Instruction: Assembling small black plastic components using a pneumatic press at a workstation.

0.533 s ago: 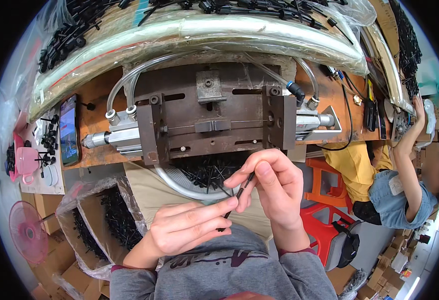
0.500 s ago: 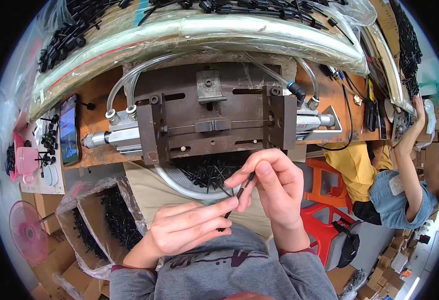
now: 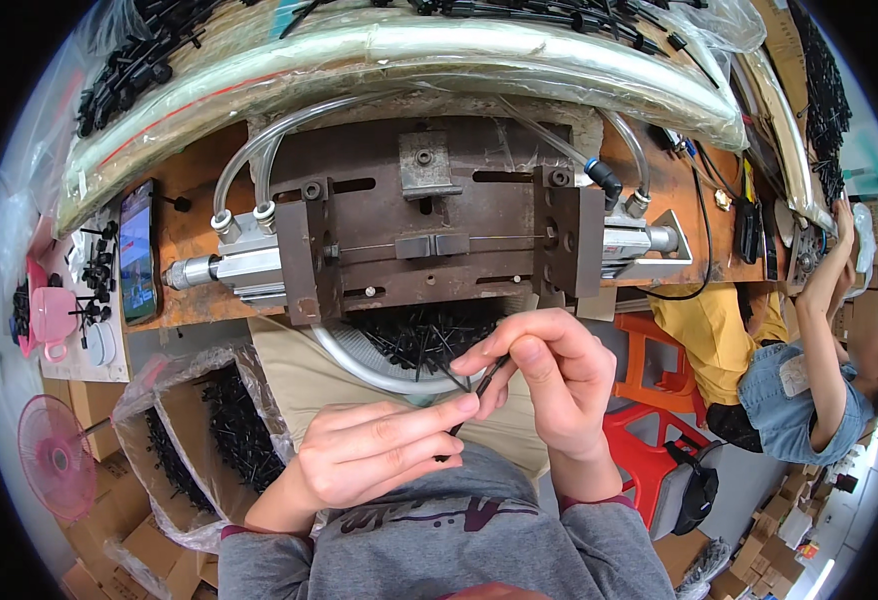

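My left hand and my right hand meet in front of my chest, below the brown metal fixture. Between them is a thin black rod-like part, tilted, its upper end pinched by my right thumb and fingers. My left thumb and fingers close on its lower length, and a small dark end pokes out under them. Another thin black stem crosses near the fingertips. Just beyond my hands, a basin with a pale rim holds a heap of similar black parts.
The brown fixture on the wooden bench carries a cylinder at each end and clear hoses. A phone lies left. More black parts fill a plastic-lined box. A pink fan, red stool and another person are nearby.
Both hands keep their grip on the black part, with only a slight shift of my right hand. The whole view has moved a little. At the right, the other person's head and arms have moved.
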Available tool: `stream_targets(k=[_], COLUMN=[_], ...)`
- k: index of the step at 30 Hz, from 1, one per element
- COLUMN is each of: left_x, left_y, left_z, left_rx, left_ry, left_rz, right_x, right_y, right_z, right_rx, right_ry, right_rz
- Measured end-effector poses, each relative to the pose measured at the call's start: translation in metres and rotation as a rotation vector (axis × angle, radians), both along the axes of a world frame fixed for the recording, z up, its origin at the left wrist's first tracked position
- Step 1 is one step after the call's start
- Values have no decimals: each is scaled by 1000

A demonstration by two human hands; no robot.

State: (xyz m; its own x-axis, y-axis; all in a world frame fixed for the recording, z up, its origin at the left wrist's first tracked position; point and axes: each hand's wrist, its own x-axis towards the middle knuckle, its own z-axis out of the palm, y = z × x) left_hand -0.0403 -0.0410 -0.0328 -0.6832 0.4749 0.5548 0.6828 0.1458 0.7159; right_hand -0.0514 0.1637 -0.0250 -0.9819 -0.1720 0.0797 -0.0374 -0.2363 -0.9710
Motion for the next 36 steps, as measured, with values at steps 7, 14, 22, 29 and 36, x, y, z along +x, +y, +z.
stream_targets(k=[7, 14, 22, 29, 36], left_x=[1, 0, -1, -3, -22], left_y=[-3, -3, -1, 2, 14], left_z=[0, 0, 5, 1, 2], left_rx=[39, 48, -19, -106, -343], left_ry=[-100, -131, -71, 80, 212], left_rz=[-34, -45, 28, 98, 382], right_x=[0, 0, -4, -8, 2], right_y=[-5, -5, -4, 6, 1], right_z=[-1, -3, -1, -13, -10], right_rx=[-4, -39, -227, -259, 255], right_ry=[12, -3, -265, -288, -147], right_rz=[54, 61, 123, 246, -57])
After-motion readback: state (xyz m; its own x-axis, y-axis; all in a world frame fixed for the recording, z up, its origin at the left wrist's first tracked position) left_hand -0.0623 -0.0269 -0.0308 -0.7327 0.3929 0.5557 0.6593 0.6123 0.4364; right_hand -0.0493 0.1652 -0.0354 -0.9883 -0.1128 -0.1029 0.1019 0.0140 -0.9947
